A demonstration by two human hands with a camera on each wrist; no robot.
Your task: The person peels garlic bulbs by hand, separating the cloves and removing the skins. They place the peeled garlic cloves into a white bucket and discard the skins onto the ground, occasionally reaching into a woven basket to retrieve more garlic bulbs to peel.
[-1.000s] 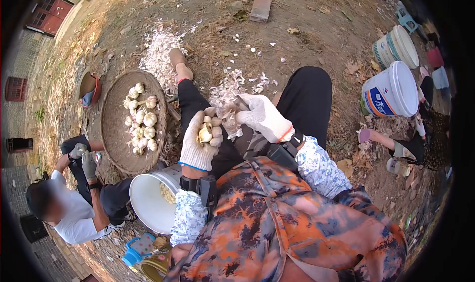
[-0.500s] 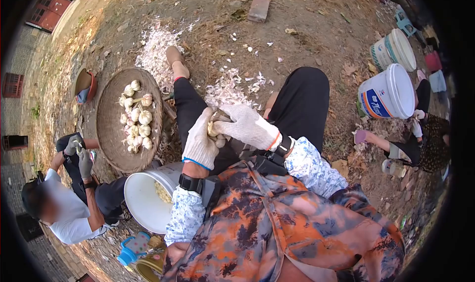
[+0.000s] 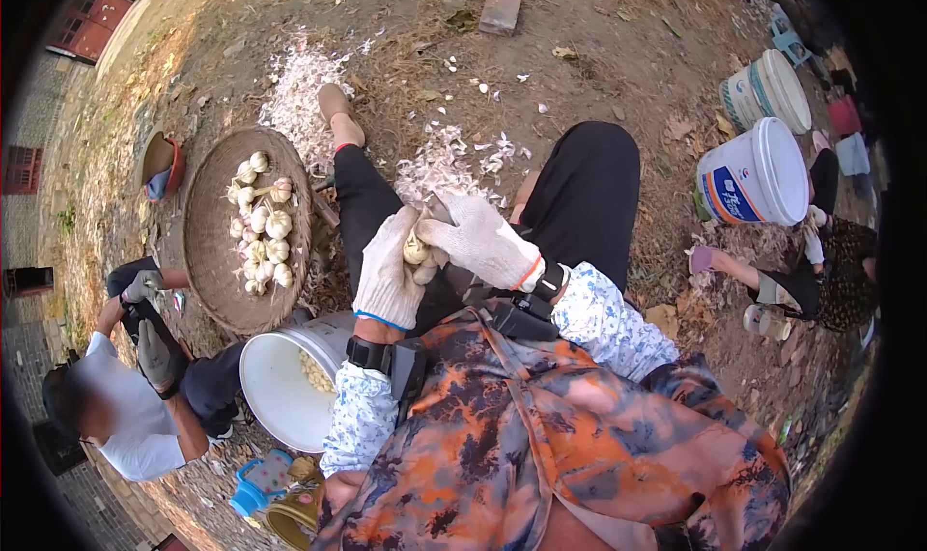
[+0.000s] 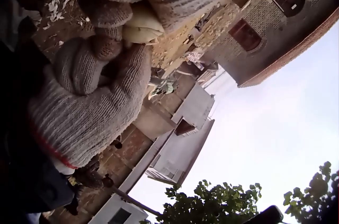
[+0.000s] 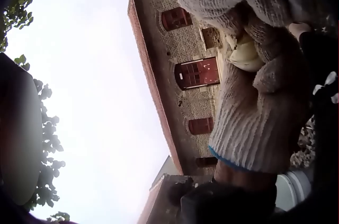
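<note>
My left hand [image 3: 384, 273], in a knitted white glove with a blue cuff, grips a pale garlic bulb [image 3: 416, 250] between the knees. From the right, my right hand [image 3: 480, 244], in a similar glove with an orange cuff, meets it, its curled fingers pinching at the bulb. Both gloves are brown and soiled at the fingertips. In the left wrist view, smooth garlic [image 4: 143, 24] shows between the two gloves. The right wrist view shows the same garlic [image 5: 245, 55] framed by curled fingers, which hide most of it.
A round woven basket [image 3: 208, 271] with several garlic bulbs [image 3: 278, 225] lies left of the legs. Below it, a white bucket [image 3: 275, 406] holds peeled cloves [image 3: 315, 371]. Garlic skins [image 3: 309, 92] litter the ground. Another person [image 3: 135, 406] sits at left; a white bucket [image 3: 753, 174] stands at right.
A second ago my right hand was apart from the garlic in my left hand. It has moved left onto the bulb, and the fingers of both hands have closed around it.
</note>
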